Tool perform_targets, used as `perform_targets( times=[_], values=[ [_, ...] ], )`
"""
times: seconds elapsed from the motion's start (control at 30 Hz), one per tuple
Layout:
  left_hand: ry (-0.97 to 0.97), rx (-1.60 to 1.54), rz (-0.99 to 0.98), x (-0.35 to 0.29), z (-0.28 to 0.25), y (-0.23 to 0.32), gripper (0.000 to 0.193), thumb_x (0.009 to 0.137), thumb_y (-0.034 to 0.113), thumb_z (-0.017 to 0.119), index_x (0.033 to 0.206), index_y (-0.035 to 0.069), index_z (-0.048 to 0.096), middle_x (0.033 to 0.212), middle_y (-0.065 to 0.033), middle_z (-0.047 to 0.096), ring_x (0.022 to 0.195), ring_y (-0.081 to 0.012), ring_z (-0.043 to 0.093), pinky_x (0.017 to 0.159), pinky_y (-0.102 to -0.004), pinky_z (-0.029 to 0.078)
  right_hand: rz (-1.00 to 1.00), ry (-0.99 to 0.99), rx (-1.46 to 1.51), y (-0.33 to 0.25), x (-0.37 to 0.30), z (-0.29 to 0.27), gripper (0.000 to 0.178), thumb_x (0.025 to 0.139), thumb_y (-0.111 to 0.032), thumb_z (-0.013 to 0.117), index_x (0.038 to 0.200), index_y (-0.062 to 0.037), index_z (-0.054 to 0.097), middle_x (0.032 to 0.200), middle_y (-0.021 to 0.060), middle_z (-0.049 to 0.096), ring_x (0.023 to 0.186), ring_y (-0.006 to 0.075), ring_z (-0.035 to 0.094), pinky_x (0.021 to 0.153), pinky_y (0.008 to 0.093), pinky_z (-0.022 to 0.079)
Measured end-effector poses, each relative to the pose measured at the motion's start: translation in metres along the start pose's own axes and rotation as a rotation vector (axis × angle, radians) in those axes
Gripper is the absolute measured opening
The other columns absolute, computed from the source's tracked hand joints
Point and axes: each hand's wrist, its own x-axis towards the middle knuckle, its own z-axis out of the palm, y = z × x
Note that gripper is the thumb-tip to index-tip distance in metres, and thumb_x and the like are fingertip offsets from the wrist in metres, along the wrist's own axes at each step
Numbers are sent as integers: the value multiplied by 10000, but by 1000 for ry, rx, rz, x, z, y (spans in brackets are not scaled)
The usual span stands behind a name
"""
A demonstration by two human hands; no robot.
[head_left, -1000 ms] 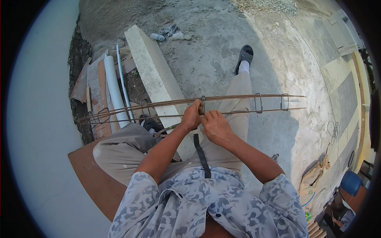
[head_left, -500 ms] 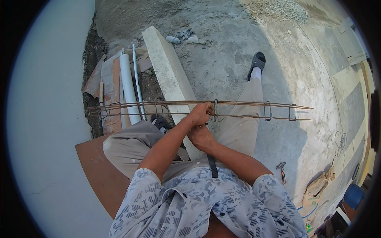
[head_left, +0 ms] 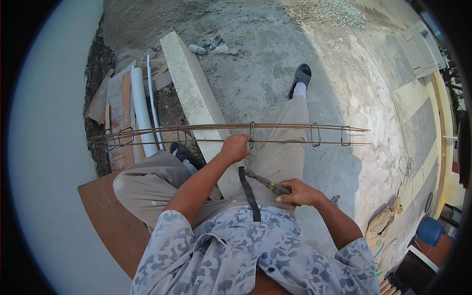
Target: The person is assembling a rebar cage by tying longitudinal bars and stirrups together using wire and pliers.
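A long, narrow rebar cage (head_left: pixel 285 126) of thin rusty rods and several bent wire stirrups lies crosswise in front of me, over the concrete beam and my outstretched leg. My left hand (head_left: pixel 237 148) is closed at the lower rod, right beside a stirrup (head_left: pixel 252 135) near the cage's middle. Its fingertips are partly hidden. My right hand (head_left: pixel 298 191) grips a pair of pliers (head_left: pixel 269 184) with yellow-green and dark handles, above my thigh. Their jaws point up and left, apart from the cage. A thin loose wire (head_left: pixel 275 132) curves out near the stirrup.
A pale concrete beam (head_left: pixel 191 78) runs away from me, with a white pipe (head_left: pixel 141 105) and boards left of it. A brown panel (head_left: pixel 110 211) lies beside the white wall (head_left: pixel 54 147). To the right are a torn paper sack (head_left: pixel 383 219) and a blue container (head_left: pixel 429 231).
My right hand has moved away from the left, down and right, bringing the pliers into plain view. My left hand stays at the cage. The whole view has shifted slightly.
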Motion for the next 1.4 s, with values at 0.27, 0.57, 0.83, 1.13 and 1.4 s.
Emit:
perform_targets(
  times=[0.27,0.57,0.83,1.13,1.4],
  values=[
    [322,58,106,0,42,-13,239,756,239,817,829,85,649,819,-97,690,794,-326,674,717,-441,488,19,642,-616,22,1,-10,268,894,-174,657,1146,-90,693,750,157,705,745,309,701,698,443,536],
    [360,58,100,4,48,-14,226,765,253,810,807,92,657,796,-94,679,743,-326,664,723,-437,506,72,590,-986,-27,43,-59,622,927,-75,497,1515,-274,451,1120,211,608,987,389,673,830,471,568],
    [355,74,91,2,48,-16,241,776,288,804,828,93,674,799,-87,686,730,-316,665,722,-431,515,93,441,-1246,-61,57,-67,569,954,-114,499,1499,-276,486,1168,216,586,1013,382,664,846,453,557],
    [334,70,65,4,48,-15,221,770,268,805,840,95,687,803,-97,705,740,-311,679,716,-428,516,-57,496,-1571,-69,68,-64,457,999,-192,495,1444,-263,565,1149,199,597,1030,345,635,868,470,501],
    [288,44,24,2,44,-15,252,780,295,801,845,83,682,843,-120,720,777,-324,701,708,-440,551,11,443,-1702,-93,62,-43,483,968,-182,546,1446,-245,568,1015,154,595,912,297,593,769,458,477]
  ],
)
